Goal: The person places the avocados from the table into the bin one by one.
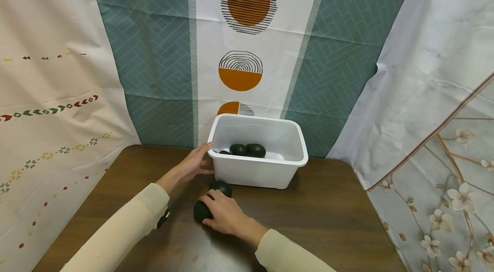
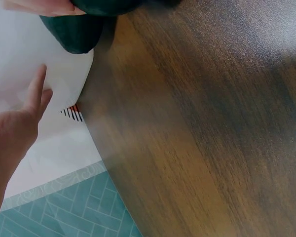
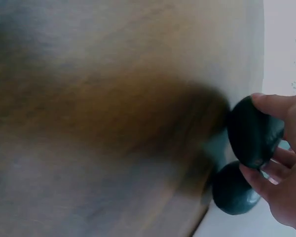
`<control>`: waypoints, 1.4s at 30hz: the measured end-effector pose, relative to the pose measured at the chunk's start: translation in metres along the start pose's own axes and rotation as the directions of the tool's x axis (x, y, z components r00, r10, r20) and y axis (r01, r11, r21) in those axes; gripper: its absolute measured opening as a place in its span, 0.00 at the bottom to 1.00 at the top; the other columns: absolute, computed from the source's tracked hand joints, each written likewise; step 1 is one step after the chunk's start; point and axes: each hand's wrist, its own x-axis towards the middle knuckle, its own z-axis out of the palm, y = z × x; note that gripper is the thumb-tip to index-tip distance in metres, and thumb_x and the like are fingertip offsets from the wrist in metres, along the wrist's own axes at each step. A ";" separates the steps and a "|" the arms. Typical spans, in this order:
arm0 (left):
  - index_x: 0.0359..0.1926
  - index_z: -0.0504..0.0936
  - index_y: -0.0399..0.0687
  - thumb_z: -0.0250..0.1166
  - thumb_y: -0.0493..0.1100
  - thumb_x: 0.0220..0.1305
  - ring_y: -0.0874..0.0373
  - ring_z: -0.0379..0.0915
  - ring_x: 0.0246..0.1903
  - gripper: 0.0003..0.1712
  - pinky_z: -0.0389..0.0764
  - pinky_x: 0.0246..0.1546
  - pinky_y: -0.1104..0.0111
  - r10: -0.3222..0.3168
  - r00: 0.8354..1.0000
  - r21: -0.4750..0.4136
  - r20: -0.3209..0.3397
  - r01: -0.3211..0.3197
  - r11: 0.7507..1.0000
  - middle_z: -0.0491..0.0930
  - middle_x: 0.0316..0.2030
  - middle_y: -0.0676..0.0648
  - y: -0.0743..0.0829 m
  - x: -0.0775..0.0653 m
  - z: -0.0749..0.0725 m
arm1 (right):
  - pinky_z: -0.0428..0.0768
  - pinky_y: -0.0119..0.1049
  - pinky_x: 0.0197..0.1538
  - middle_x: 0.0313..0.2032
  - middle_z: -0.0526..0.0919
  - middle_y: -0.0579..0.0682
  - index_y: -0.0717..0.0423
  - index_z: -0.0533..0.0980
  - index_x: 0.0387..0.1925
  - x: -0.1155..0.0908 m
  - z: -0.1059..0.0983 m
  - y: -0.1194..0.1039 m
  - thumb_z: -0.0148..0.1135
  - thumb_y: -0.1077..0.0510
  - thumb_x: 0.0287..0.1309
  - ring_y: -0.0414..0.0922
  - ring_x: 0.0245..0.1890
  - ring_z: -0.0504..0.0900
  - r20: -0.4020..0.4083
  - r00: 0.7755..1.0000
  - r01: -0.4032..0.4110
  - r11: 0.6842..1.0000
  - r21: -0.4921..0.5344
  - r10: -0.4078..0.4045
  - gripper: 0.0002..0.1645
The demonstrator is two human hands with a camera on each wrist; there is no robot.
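My right hand (image 1: 227,215) grips a dark green avocado (image 1: 201,211) low over the table, in front of the bin. In the right wrist view the thumb and fingers curl round this avocado (image 3: 251,132). Just beyond it is a second avocado (image 1: 222,187), close to the front left corner of a white plastic bin (image 1: 251,174). My left hand (image 1: 193,164) rests its fingertips at the bin's left rim, fingers extended, as the left wrist view also shows along the bin's wall. Inside the bin lie avocados (image 1: 256,150), partly hidden by the front wall.
The brown wooden table (image 1: 328,216) has rounded back corners. Behind it hangs a patterned teal and white cloth (image 1: 158,49). A cream embroidered cloth (image 1: 58,92) borders the left side, and a floral cloth (image 1: 436,203) the right.
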 end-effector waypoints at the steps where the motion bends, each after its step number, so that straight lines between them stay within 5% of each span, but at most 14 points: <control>1: 0.76 0.50 0.50 0.51 0.67 0.71 0.29 0.56 0.67 0.43 0.74 0.56 0.37 0.000 1.000 -0.002 0.000 0.000 1.000 0.51 0.72 0.41 0.000 0.000 0.000 | 0.84 0.37 0.47 0.56 0.74 0.42 0.42 0.71 0.62 0.001 0.000 0.000 0.72 0.38 0.53 0.40 0.55 0.74 0.008 1.000 -0.001 1.000 -0.002 0.001 0.37; 17: 0.75 0.52 0.50 0.51 0.67 0.71 0.30 0.59 0.67 0.43 0.77 0.53 0.40 -0.003 1.000 0.007 -0.028 0.004 1.000 0.53 0.71 0.41 0.000 0.002 0.001 | 0.81 0.36 0.53 0.56 0.77 0.45 0.45 0.73 0.62 0.014 -0.012 -0.003 0.74 0.40 0.53 0.41 0.53 0.78 0.135 0.990 -0.027 0.998 -0.054 0.035 0.37; 42: 0.76 0.50 0.51 0.51 0.68 0.71 0.28 0.54 0.68 0.44 0.78 0.52 0.40 -0.004 1.000 0.006 -0.023 0.004 1.000 0.50 0.73 0.41 -0.003 0.002 0.001 | 0.83 0.35 0.48 0.51 0.78 0.42 0.41 0.73 0.58 0.015 -0.007 -0.003 0.75 0.38 0.49 0.39 0.49 0.79 0.155 0.986 -0.046 0.996 -0.072 0.057 0.36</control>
